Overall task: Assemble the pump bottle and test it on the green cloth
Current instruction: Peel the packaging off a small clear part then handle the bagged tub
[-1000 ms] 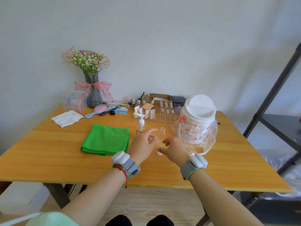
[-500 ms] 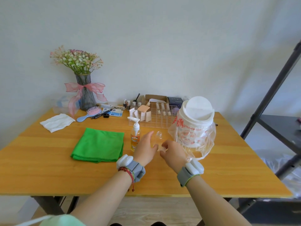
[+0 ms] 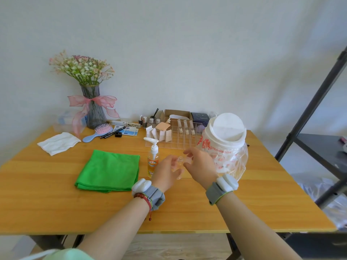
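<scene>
Beside the pump bottle point(image 3: 153, 160), both hands meet: left point(image 3: 166, 173) and right point(image 3: 201, 167) grip a small clear bottle point(image 3: 179, 163).

— What are you wearing on your wrists?

— I'm wearing a grey strap with a white module on each: left wrist band point(image 3: 148, 192), right wrist band point(image 3: 221, 187). A red bead bracelet point(image 3: 145, 200) is sitting beside the left one.

— Sleeves?

— I'm wearing pale green point(image 3: 65, 255).

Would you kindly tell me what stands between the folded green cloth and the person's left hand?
In the head view, an upright orange pump bottle stands between the green cloth and the left hand.
</scene>
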